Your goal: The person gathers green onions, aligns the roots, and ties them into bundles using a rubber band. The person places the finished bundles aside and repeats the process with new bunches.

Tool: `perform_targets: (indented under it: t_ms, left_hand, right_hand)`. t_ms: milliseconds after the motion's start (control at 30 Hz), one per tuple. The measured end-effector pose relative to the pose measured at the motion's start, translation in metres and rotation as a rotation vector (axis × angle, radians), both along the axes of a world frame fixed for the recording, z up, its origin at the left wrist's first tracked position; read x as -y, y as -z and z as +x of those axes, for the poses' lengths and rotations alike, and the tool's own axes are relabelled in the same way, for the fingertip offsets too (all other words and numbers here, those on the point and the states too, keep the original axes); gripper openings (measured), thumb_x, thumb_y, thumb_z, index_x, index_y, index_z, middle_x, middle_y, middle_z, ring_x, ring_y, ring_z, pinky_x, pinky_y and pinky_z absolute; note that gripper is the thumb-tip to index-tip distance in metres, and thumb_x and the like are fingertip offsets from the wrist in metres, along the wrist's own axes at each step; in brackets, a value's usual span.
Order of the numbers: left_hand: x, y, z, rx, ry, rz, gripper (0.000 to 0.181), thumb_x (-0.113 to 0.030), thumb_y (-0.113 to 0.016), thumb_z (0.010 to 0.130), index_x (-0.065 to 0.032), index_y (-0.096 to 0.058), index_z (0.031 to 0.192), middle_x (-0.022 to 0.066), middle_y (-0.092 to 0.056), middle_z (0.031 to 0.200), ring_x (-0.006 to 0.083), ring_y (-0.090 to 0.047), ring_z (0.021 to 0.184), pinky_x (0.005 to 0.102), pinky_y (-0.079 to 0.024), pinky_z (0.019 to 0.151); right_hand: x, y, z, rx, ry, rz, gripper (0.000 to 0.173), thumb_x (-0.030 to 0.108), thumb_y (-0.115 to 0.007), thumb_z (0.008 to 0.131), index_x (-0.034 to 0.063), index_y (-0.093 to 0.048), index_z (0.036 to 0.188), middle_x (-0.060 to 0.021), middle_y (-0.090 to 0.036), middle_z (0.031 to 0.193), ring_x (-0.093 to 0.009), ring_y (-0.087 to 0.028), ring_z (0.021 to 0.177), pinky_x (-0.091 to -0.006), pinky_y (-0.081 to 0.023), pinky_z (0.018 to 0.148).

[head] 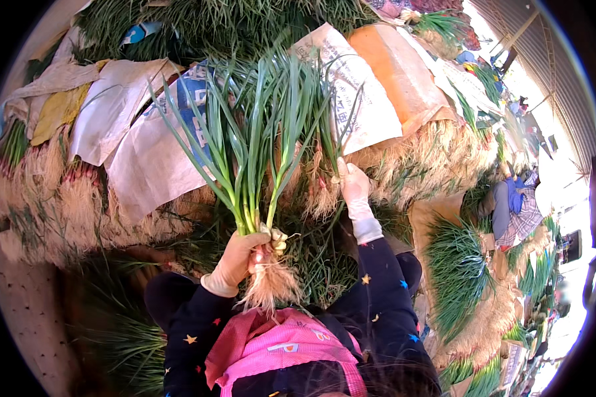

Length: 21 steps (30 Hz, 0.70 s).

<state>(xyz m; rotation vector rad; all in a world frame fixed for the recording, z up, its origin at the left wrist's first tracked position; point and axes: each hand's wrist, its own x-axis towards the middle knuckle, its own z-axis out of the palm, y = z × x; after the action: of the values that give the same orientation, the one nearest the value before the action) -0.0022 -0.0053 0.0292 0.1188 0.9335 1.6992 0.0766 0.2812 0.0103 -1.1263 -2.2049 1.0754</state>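
Observation:
My gloved left hand [236,260] grips a bunch of green onions [251,198] near the base. Its long leaves fan upward, and pale roots [273,283] hang below my fingers. Part of the bulbs is hidden by the hand. Farther out and to the right, my gloved right hand [355,183] pinches a thin green onion stalk [338,146] between thumb and fingers. Loose green onions with reddish bulbs [323,183] lie on the pile just left of that hand.
Rooted onion piles [417,159] stretch across ahead, partly covered by printed woven sacks [362,99]. Cut leaves [323,263] litter the ground between my knees. More onions [457,273] lie at right, near another person [514,208]. A pink apron [283,342] covers my lap.

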Motion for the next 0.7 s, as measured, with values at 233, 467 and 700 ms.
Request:
perform_targets:
  t_ms: [233, 467, 700]
  left_hand:
    - [-0.007, 0.030, 0.016, -0.371, 0.007, -0.163, 0.008, -0.006, -0.058, 0.077, 0.0003, -0.057, 0.082, 0.0054, -0.059, 0.070, 0.0119, -0.057, 0.062, 0.0251, -0.047, 0.055]
    - [-0.009, 0.024, 0.011, -0.070, 0.014, -0.142, 0.004, -0.007, -0.056, 0.078, -0.0040, -0.053, 0.079, 0.0036, -0.054, 0.059, 0.0083, -0.045, 0.039, 0.0208, -0.033, 0.034]
    - [-0.021, -0.001, -0.004, 0.052, -0.252, -0.019, 0.010, -0.002, -0.049, 0.081, 0.0016, -0.055, 0.088, 0.0094, -0.060, 0.073, 0.0145, -0.056, 0.052, 0.0233, -0.047, 0.047]
  right_hand:
    - [0.105, 0.027, -0.019, 0.021, -0.550, -0.021, 0.036, 0.033, -0.057, 0.088, 0.0026, -0.060, 0.069, -0.0147, -0.045, 0.051, -0.033, -0.044, 0.048, -0.0409, -0.036, 0.047]
    - [0.127, 0.003, -0.015, -0.122, -0.525, 0.919, 0.038, 0.024, -0.061, 0.081, 0.0078, -0.049, 0.049, -0.0107, -0.048, 0.049, -0.031, -0.050, 0.046, -0.0453, -0.039, 0.050]
    - [0.119, 0.013, -0.071, 0.059, -0.222, 0.615, 0.031, 0.022, -0.051, 0.089, 0.0090, -0.058, 0.062, -0.0086, -0.058, 0.059, -0.025, -0.057, 0.052, -0.0383, -0.041, 0.046]
